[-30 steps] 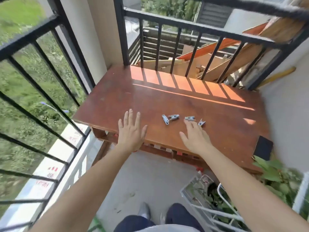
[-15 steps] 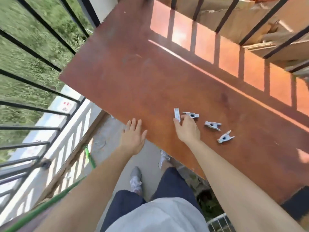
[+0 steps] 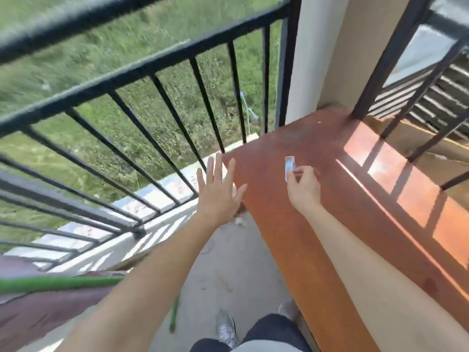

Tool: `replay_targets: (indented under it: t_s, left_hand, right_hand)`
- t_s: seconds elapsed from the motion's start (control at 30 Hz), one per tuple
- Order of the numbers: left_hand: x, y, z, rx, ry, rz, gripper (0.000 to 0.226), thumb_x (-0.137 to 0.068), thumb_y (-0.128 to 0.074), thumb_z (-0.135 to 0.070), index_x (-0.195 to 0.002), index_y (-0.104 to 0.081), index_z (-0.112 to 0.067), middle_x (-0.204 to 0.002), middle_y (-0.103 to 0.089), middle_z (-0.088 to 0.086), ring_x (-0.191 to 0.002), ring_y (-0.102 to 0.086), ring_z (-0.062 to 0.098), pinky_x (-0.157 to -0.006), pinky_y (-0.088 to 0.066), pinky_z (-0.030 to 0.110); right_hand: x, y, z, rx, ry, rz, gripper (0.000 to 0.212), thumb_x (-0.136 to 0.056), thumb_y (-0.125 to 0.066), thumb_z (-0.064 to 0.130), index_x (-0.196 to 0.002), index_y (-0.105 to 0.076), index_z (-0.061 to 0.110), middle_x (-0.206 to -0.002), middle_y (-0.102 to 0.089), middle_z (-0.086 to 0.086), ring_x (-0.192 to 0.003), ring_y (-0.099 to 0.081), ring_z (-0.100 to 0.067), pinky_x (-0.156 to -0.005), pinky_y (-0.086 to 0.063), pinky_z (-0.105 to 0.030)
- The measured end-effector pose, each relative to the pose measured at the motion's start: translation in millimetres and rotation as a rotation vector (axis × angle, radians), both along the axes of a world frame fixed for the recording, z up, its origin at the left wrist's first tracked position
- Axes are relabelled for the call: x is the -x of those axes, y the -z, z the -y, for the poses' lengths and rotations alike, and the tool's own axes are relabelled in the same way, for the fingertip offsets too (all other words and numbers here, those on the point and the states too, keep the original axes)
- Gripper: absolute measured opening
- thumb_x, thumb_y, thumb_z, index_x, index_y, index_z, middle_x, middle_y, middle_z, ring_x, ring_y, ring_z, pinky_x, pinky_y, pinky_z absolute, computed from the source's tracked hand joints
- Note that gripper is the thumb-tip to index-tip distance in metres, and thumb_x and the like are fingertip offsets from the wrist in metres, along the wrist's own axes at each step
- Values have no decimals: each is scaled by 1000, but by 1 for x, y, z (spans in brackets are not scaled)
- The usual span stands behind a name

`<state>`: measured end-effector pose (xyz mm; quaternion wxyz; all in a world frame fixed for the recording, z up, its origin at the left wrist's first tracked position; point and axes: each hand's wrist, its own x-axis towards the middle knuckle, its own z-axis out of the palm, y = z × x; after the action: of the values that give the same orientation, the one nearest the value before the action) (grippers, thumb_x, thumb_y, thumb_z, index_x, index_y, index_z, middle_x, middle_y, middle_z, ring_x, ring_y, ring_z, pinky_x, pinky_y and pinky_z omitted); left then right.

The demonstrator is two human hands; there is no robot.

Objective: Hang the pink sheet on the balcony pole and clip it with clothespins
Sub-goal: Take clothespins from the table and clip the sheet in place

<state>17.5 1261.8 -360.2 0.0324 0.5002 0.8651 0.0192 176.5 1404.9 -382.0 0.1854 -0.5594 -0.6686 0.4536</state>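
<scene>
Black railing [image 3: 162, 102] bars closing the worktop's [image 3: 291, 224] left edge, second railing [image 3: 411, 80] and pillar [image 3: 330, 52] at its far edge, bare surface and concrete floor [image 3: 228, 262] open between.

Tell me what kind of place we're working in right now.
Most likely an upstairs balcony: a black metal railing with grass well below it, a bare concrete floor, and a reddish wooden board along the side. The right hand holds a clothespin.

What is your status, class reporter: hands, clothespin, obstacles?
Left hand open, empty. Right hand pinching one clothespin above the wooden board. Pinkish fabric low left, blurred. Nothing blocking.
</scene>
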Motion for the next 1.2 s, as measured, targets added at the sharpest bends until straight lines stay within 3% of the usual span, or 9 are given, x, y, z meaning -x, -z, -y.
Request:
replay_targets:
  t_s: [0.13, 0.23, 0.3, 0.53, 0.73, 0.9, 1.0, 1.1, 1.2]
  left_hand:
    - [71, -105, 44, -123, -86, -148, 75, -94, -19, -65, -154, 5, -27, -160, 20, 9, -146, 23, 28, -117, 7, 57]
    - [114, -190, 92, -251, -105, -293, 75, -94, -22, -64, -153, 6, -27, -159, 24, 6, -146, 23, 27, -117, 5, 58]
    - [137, -247, 124, -312, -121, -453, 76, -95, -26, -63, -154, -2, -22, -161, 16, 12, -148, 17, 29, -117, 2, 59]
    - [164, -407, 238, -479, -150, -842, 69, -95, -35, -59, -153, -26, -21, -161, -14, 13, -149, -11, 29, -116, -13, 57]
    - [178, -464, 335, -442, -348, -932, 66, -95, -34, -60, -148, -33, -20, -157, -27, 12, -143, -26, 30, -115, -15, 51]
    - [191, -471, 395, -384, -433, -760, 69, -89, -33, -67, -135, -49, -19, -141, -51, 8, -129, -46, 26, -109, -31, 53]
    - [187, -480, 411, -425, -392, -499, 59, -83, -55, -64, -119, -64, -18, -115, -66, 0, -100, -60, 17, -89, -50, 39]
    - [187, -494, 414, -321, -398, -277, 48, -73, -71, -58, -112, -68, -29, -105, -63, -15, -90, -57, 3, -75, -45, 23]
    - [198, -495, 415, -309, -370, -245, 30, -71, -78, -49, -96, -75, -32, -91, -65, -17, -86, -58, 1, -78, -50, 29]
  right_hand:
    - [108, -106, 25, -165, -78, -298, 19, -97, -53, 39, -105, -51, 22, -104, -63, -2, -98, -59, -21, -85, -46, -35]
    - [178, -182, 65, -220, -177, -499, 23, -94, -58, 42, -105, -53, 23, -92, -64, 1, -85, -62, -18, -84, -54, -37]
    - [214, -233, 97, -266, -278, -606, 29, -93, -62, 41, -106, -57, 17, -84, -62, 5, -72, -57, -9, -76, -53, -24]
    - [282, -359, 202, -374, -653, -891, 35, -91, -69, 31, -122, -63, 16, -93, -63, 14, -75, -61, 14, -68, -49, -7]
    - [299, -396, 266, -327, -918, -943, 41, -90, -68, 23, -126, -59, 8, -95, -64, 10, -84, -63, -2, -70, -52, -11]
    - [303, -406, 299, -250, -1028, -973, 48, -84, -73, 24, -128, -58, 10, -104, -67, 4, -94, -66, -10, -84, -56, -22]
    - [305, -412, 312, -213, -1076, -999, 51, -80, -75, 23, -127, -58, 13, -104, -66, 6, -96, -66, -8, -88, -55, -21]
    - [307, -419, 322, -135, -1109, -1034, 57, -68, -77, 33, -121, -59, 22, -104, -69, 4, -96, -68, -8, -85, -56, -21]
    - [310, -421, 327, -46, -1128, -1077, 56, -61, -79, 32, -113, -61, 24, -101, -72, 1, -93, -71, -10, -82, -57, -20]
